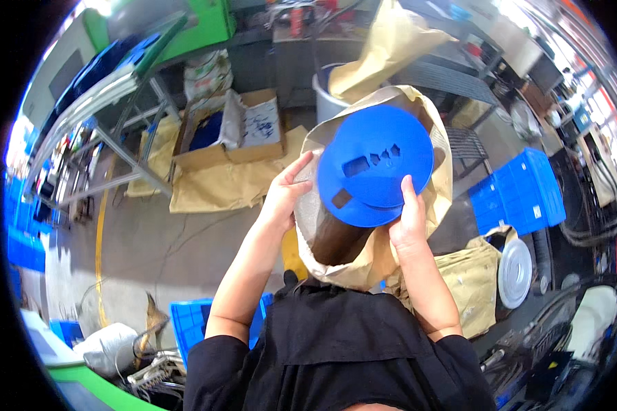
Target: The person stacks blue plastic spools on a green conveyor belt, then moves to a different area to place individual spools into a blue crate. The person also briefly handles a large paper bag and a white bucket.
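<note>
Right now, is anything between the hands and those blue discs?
No. The right hand already grips the lower edge of the blue discs, thumb on their face. The left hand holds the rim of the brown paper bag right beside them. Nothing visible sits between.

Bare floor [151, 240] open left of left hand [284, 195]; cardboard box [230, 130] and paper sheets [212, 185] beyond it, grey bin [325, 99] behind the sack [363, 264], blue crate [517, 192] and white lid [514, 272] crowding right of right hand [408, 226].
</note>
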Motion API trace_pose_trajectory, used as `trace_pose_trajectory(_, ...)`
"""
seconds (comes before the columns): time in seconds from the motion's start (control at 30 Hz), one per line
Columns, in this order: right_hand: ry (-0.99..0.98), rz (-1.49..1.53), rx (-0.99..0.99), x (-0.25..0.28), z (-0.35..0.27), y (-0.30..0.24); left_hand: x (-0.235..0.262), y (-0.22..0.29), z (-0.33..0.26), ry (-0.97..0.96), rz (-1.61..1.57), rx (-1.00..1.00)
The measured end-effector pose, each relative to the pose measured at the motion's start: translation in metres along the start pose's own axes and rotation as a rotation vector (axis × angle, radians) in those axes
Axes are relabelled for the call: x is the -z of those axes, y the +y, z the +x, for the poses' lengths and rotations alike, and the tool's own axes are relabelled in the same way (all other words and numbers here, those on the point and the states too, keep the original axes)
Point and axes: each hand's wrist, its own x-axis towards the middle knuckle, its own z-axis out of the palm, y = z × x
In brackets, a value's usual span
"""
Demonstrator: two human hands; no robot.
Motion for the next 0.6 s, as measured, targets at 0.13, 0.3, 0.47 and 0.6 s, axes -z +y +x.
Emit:
trace_pose_trajectory(0.13,0.047,-0.512,0.016,0.011,0.021,0.053,0.063,-0.015,-0.008,0.157,0.345,-0.235)
trace_pose_trajectory(0.3,-0.303,-1.621,0.137,0.003,0.046,0.122,0.12,0.023,-0.023,0.327,0.556,-0.343)
trace_pose_trajectory(0.47,-0.787,-2.031,-0.054,-0.049,0.046,0.153,0.226,0.037,-0.037,0.585,0.777,-0.443)
trace_pose_trajectory(0.6,-1.33,-1.783,0.059,-0.057,0.072,0.197,0.292,0.051,-0.068,0.805,0.747,-0.291)
